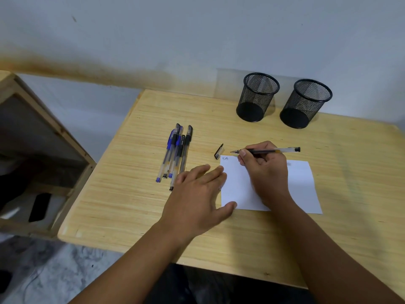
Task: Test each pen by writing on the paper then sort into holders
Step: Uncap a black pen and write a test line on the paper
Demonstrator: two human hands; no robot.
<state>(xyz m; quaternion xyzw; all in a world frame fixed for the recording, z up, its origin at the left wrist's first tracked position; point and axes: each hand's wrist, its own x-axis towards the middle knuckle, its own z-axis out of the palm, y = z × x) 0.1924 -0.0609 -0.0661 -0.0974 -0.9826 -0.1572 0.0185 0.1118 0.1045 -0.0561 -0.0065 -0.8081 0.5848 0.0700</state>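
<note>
My right hand (265, 170) grips an uncapped black pen (282, 150) held nearly level, tip pointing left just above the top edge of the white paper (302, 183). A small scribble (225, 158) marks the paper's top left corner. The pen's black cap (218, 151) lies on the table beside that corner. My left hand (197, 196) rests flat with fingers spread, its thumb and fingertips on the paper's left edge. A bunch of several capped pens (175, 152), blue and black, lies left of the paper. Two black mesh holders (257, 96) (305, 103) stand empty at the back.
The wooden table (131, 205) ends close on the left and stands against a white wall. A wooden shelf unit (43, 150) sits left of the table, with a dark phone (39, 207) on its lower board.
</note>
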